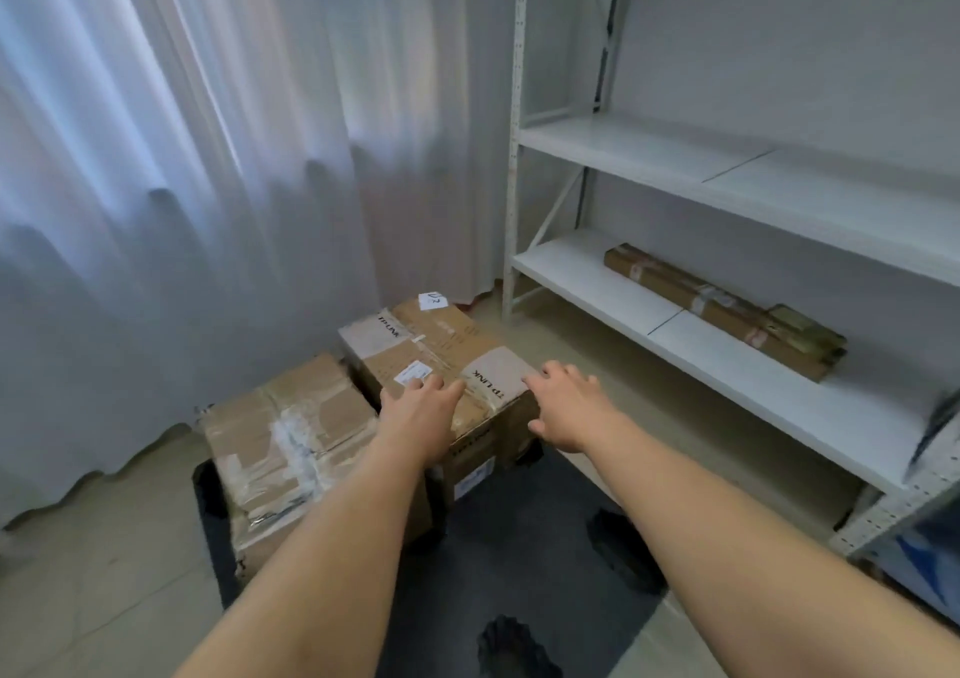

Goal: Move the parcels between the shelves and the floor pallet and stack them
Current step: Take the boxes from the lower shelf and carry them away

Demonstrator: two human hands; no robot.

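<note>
A large brown TP-LINK carton [441, 350] stands on the dark floor pallet [524, 532]. Against its left side sits a second brown carton [291, 438] patched with clear tape. My left hand [421, 412] lies over the near top edge of the TP-LINK carton with its fingers spread. My right hand [563, 402] is at the carton's near right corner, fingers relaxed, thumb pointing down beside the corner; contact is unclear. A long flat brown parcel [722, 308] lies on the lowest board of the white shelf unit [623, 293] to the right.
White curtains [182, 184] hang behind and left of the cartons. The shelf unit's upright post [514, 158] stands just right of the pallet. A small white paper note [434, 301] lies on the carton's far end. Dark shoes [618, 547] stand on the pallet.
</note>
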